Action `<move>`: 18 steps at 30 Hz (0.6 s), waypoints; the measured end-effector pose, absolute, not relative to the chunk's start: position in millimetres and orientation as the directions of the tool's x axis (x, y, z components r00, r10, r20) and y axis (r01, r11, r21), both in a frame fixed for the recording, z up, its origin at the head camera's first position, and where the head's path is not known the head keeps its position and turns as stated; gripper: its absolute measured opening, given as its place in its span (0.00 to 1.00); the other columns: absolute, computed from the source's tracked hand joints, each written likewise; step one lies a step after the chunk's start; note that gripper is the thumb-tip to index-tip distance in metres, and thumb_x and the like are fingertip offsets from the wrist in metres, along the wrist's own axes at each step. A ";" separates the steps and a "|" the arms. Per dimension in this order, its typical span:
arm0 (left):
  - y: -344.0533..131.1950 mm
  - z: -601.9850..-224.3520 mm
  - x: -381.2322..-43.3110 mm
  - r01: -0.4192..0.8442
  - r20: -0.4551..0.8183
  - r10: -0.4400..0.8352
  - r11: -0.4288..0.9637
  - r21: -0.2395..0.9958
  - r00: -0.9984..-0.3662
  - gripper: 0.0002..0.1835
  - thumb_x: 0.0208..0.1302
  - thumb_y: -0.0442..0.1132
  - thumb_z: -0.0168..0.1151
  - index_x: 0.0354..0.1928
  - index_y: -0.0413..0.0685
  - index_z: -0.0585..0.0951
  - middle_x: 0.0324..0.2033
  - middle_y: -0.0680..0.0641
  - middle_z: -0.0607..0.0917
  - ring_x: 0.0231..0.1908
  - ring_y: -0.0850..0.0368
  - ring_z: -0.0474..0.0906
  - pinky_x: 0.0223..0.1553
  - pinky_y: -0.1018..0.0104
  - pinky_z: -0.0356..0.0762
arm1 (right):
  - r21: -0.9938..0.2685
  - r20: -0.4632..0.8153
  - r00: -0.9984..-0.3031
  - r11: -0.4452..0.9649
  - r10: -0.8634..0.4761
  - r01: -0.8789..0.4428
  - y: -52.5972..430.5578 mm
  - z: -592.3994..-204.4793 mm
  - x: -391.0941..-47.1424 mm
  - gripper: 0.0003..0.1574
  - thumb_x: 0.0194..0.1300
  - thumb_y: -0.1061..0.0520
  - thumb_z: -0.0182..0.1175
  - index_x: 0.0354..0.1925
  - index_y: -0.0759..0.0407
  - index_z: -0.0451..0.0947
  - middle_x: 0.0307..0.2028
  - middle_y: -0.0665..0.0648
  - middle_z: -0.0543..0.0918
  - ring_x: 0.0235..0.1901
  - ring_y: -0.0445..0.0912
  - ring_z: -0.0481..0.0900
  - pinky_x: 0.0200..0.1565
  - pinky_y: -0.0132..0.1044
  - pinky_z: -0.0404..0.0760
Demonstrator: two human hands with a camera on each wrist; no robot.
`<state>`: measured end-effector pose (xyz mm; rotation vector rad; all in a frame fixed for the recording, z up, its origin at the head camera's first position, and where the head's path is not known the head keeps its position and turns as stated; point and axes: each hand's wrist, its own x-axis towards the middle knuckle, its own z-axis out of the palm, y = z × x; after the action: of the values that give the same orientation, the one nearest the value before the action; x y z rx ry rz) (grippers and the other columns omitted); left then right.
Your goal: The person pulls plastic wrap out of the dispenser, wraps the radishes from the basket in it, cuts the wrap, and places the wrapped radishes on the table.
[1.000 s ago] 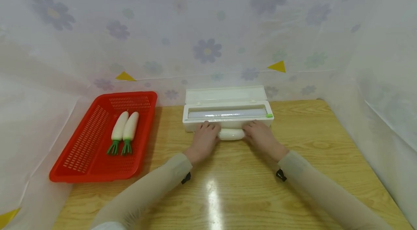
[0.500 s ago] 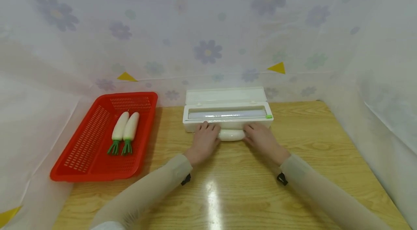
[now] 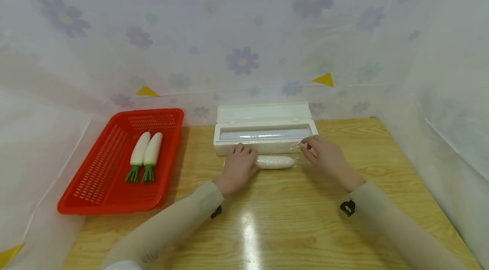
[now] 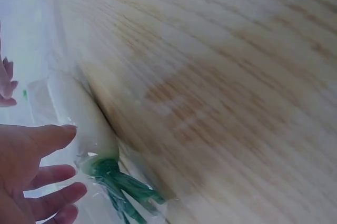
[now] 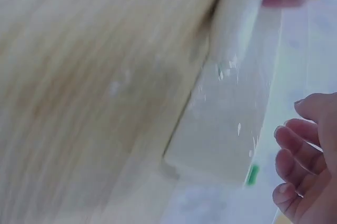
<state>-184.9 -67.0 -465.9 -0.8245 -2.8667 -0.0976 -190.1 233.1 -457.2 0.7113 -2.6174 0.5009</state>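
A white radish (image 3: 275,161) with clear cling film around it lies along the front of a white film dispenser box (image 3: 248,150). My left hand (image 3: 237,167) rests over its left end; in the left wrist view that hand's fingers are spread, with the thumb tip at the radish's side, and green stalks (image 4: 124,187) show through the film. Off the radish's right end, at the box's front right corner, is my right hand (image 3: 331,160), its fingers loosely bent and apart from the radish. A green slider (image 5: 253,174) shows at the box edge in the right wrist view.
To the left stands a red plastic basket (image 3: 168,176) with two unwrapped radishes (image 3: 146,149) inside. The box's lid (image 3: 263,112) is up, and a film roll (image 3: 263,134) lies within. Behind the wooden table (image 3: 290,219) hangs a flowered curtain (image 3: 214,28).
My right hand has let go of the radish's right end and moved right and slightly up toward the box corner. The left hand stays on the radish, whose right end is now uncovered.
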 end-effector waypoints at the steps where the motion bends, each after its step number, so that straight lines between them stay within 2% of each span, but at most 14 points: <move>1: -66.0 -464.2 -184.3 0.537 0.175 0.526 0.843 0.020 -0.832 0.12 0.74 0.52 0.65 0.45 0.53 0.80 0.46 0.52 0.82 0.49 0.50 0.72 0.52 0.55 0.68 | -0.264 0.458 -0.805 0.807 -0.377 -0.528 239.4 -455.7 -192.4 0.15 0.70 0.58 0.69 0.51 0.64 0.82 0.39 0.60 0.84 0.29 0.51 0.82 0.28 0.44 0.80; 4: -59.6 -456.2 -184.1 0.558 0.188 0.543 0.829 0.032 -0.818 0.12 0.76 0.53 0.62 0.48 0.54 0.81 0.45 0.52 0.83 0.47 0.52 0.71 0.49 0.57 0.69 | -0.365 0.419 -0.858 0.811 -0.296 -0.458 255.9 -453.5 -200.4 0.24 0.71 0.55 0.68 0.59 0.68 0.79 0.47 0.66 0.82 0.39 0.58 0.81 0.37 0.52 0.81; 7: -47.1 -445.6 -186.6 0.580 0.194 0.561 0.813 0.056 -0.805 0.14 0.76 0.54 0.61 0.52 0.55 0.83 0.46 0.53 0.83 0.47 0.53 0.71 0.47 0.59 0.66 | -0.466 0.303 -0.918 0.801 -0.256 -0.377 268.2 -454.2 -208.7 0.37 0.72 0.47 0.68 0.68 0.69 0.72 0.57 0.70 0.76 0.49 0.64 0.78 0.45 0.60 0.79; 11: -24.9 -433.9 -192.6 0.597 0.173 0.580 0.800 0.067 -0.796 0.18 0.76 0.55 0.60 0.58 0.56 0.83 0.49 0.54 0.85 0.48 0.54 0.73 0.47 0.60 0.66 | -0.542 0.163 -0.955 0.786 -0.248 -0.297 275.8 -460.1 -217.4 0.49 0.71 0.38 0.67 0.75 0.66 0.65 0.65 0.71 0.70 0.58 0.66 0.74 0.53 0.65 0.76; 14: -7.7 -427.6 -198.5 0.605 0.154 0.590 0.792 0.084 -0.793 0.18 0.77 0.56 0.59 0.59 0.57 0.83 0.51 0.55 0.85 0.50 0.55 0.74 0.48 0.60 0.69 | -0.570 0.140 -0.958 0.771 -0.251 -0.285 277.1 -464.9 -221.4 0.51 0.70 0.37 0.67 0.77 0.63 0.63 0.66 0.70 0.70 0.60 0.66 0.73 0.56 0.66 0.74; 18: 14.0 -421.4 -207.1 0.609 0.150 0.592 0.784 0.122 -0.792 0.17 0.78 0.56 0.57 0.59 0.59 0.83 0.51 0.55 0.85 0.52 0.55 0.76 0.51 0.59 0.72 | -0.574 0.175 -0.951 0.758 -0.254 -0.308 277.8 -471.3 -224.2 0.46 0.71 0.42 0.67 0.76 0.61 0.66 0.65 0.69 0.72 0.57 0.65 0.75 0.53 0.65 0.76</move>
<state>-207.1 14.0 -421.4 -0.9680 -2.8690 -0.2499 -224.2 277.8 -471.3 0.4595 -2.8645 0.9588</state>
